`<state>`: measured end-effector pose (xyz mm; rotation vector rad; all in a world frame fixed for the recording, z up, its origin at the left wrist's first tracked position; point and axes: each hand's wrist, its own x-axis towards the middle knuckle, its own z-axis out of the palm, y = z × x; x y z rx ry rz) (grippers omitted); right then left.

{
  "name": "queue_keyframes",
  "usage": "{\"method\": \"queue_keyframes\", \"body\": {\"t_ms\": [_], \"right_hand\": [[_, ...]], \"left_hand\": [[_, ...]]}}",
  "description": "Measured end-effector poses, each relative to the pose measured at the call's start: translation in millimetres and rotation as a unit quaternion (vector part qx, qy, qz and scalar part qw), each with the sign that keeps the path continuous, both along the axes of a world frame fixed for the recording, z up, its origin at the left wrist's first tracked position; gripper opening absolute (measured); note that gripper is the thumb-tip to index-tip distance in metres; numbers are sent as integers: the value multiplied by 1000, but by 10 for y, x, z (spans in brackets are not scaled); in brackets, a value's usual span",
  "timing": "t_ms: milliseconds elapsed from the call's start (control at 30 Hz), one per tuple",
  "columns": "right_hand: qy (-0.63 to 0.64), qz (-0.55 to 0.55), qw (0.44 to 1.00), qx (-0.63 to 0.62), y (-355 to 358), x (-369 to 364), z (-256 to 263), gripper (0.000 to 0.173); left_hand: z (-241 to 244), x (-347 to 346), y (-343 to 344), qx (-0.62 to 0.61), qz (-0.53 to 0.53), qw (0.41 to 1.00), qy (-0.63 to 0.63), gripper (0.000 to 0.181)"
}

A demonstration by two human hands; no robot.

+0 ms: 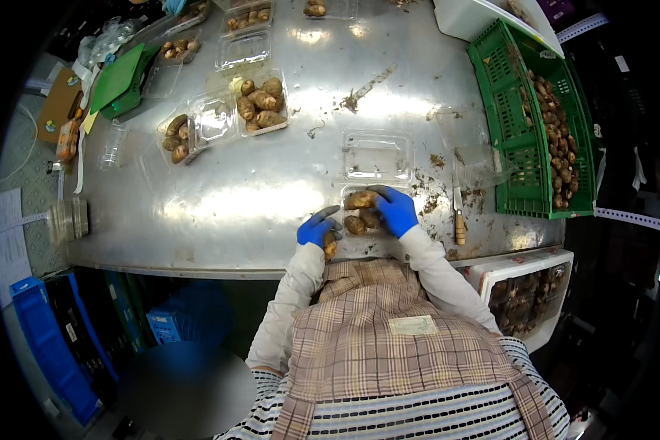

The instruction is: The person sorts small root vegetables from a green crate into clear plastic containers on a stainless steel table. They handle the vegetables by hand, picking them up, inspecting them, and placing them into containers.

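Observation:
Both my hands wear blue gloves with dark fingertips. My left hand (318,226) is curled around a brown taro corm (330,246) at the table's front edge. My right hand (397,210) lies over the right side of a clear plastic clamshell pack, its fingers against a long taro corm (361,200); whether they grip it I cannot tell. A rounder corm (355,224) and another one sit in the same pack, partly behind that hand. The pack's open lid (378,156) lies flat just beyond, with specks of soil on it.
A wooden-handled knife (460,228) lies to the right among soil crumbs. Beyond it stands a green crate (520,212) of taro. Filled clamshell packs (264,131) stand at the back left. A white foam box (562,297) is at the lower right, beside the steel table (225,250).

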<state>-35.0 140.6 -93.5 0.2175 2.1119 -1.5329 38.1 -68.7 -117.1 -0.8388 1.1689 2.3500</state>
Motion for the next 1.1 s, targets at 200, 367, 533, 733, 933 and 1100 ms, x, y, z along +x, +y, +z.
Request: {"method": "queue_keyframes", "body": {"t_ms": [200, 367, 533, 733, 933, 1100], "right_hand": [[-182, -254, 892, -327, -37, 147, 546, 37], [-141, -100, 946, -275, -46, 386, 452, 35], [14, -68, 990, -126, -26, 215, 891, 30], [104, 65, 979, -161, -214, 150, 1236, 41], [120, -42, 977, -171, -170, 260, 1237, 23], [125, -166, 937, -279, 64, 127, 1223, 38]], "left_hand": [[459, -73, 408, -114, -44, 985, 118, 51], [597, -131, 418, -114, -42, 980, 156, 54], [786, -59, 381, -130, -11, 982, 136, 56], [852, 33, 392, -223, -83, 950, 201, 63], [1092, 134, 482, -10, -135, 982, 134, 53], [1103, 102, 469, 38, -105, 982, 155, 53]]}}
